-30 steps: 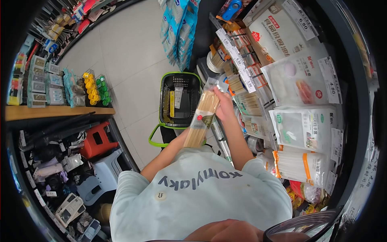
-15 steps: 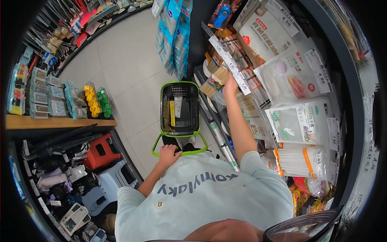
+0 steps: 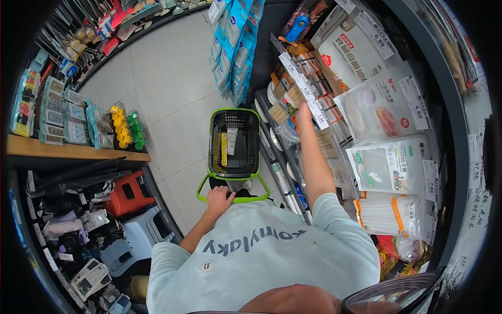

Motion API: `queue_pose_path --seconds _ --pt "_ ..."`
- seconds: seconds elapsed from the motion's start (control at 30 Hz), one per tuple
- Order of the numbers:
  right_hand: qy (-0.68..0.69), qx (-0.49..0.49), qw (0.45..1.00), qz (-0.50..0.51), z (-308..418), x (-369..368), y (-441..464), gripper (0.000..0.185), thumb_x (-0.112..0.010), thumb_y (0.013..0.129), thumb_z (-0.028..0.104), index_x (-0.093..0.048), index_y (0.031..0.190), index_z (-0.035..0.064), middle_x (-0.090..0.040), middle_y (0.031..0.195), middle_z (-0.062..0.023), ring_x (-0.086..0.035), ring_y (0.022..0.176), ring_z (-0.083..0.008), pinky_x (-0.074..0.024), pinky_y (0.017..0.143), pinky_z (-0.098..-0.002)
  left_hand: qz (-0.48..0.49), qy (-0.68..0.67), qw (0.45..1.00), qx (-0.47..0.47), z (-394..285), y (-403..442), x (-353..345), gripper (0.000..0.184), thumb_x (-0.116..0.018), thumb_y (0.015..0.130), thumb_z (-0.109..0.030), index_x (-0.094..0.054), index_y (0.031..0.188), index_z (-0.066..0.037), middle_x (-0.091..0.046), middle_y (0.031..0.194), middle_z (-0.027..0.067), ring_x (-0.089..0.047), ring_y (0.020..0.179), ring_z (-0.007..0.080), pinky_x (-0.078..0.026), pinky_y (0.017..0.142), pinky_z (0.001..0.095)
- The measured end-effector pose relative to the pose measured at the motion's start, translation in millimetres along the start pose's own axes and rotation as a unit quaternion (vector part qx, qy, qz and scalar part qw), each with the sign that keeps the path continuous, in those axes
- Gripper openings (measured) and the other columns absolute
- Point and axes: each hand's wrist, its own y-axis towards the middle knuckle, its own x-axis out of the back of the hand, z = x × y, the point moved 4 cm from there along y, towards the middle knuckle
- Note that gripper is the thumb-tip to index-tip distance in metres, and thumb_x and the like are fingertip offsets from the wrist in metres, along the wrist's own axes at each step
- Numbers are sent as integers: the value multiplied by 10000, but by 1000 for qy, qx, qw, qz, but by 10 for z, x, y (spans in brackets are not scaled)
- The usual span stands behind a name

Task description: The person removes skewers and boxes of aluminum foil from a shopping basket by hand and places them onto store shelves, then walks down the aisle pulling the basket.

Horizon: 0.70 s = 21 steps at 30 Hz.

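Observation:
My left hand (image 3: 220, 199) is closed round the green handle (image 3: 263, 184) of a black basket (image 3: 234, 114); a yellow item (image 3: 224, 149) and a white packet (image 3: 231, 141) lie inside. At the rack on the right, my right hand (image 3: 303, 118) holds a clear pack of wooden skewers (image 3: 286, 107) by its right side, just below a strip of price labels (image 3: 305, 90). That strip partly hides the fingers. More packs of wooden sticks (image 3: 328, 144) hang below the hand.
Blue packets (image 3: 231, 49) hang beyond the basket. Glove packs (image 3: 384, 165) hang at right, and long rolls (image 3: 282, 180) stand beside the basket. A wooden-edged shelf (image 3: 78, 148), a red stool (image 3: 128, 193) and a blue-grey stool (image 3: 137, 235) are at left.
My right hand has carried the skewer pack from in front of my body to the rack. My left hand has left the pack and taken the basket handle.

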Motion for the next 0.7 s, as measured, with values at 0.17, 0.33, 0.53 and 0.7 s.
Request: queue_pose_path --seconds 0.17,0.33,0.53,0.7 --pt "-11 -18 1000 18 381 -46 -113 464 -517 1012 340 -549 1261 -50 -595 1243 -176 -565 1100 -247 -460 942 -361 -14 3 1000 6 16 35 -94 312 -673 827 -381 -619 766 -80 -632 775 80 -619 780 281 -475 653 435" --pt "17 -52 998 31 1064 -279 -510 513 -536 1005 374 -534 1269 -66 -589 1248 -207 -558 1109 -275 -444 965 -373 -38 16 999 -9 -45 55 -86 296 -668 819 -351 -612 730 -75 -610 737 82 -610 748 281 -481 633 433" --pt "-204 24 972 -113 -95 -143 -678 581 -569 984 391 -494 1303 -89 -567 1284 -241 -540 1160 -314 -409 1013 -391 -54 34 998 -24 -46 67 -70 278 -655 822 -329 -617 716 -75 -604 728 80 -606 733 278 -479 625 432" --pt "-340 -166 908 183 -746 33 -2346 484 -644 941 315 -523 1240 -46 -611 1111 -175 -602 1057 -286 -490 889 -390 -59 46 997 -13 -28 71 -46 266 -640 825 -322 -624 727 -75 -605 728 78 -613 740 274 -480 624 433"
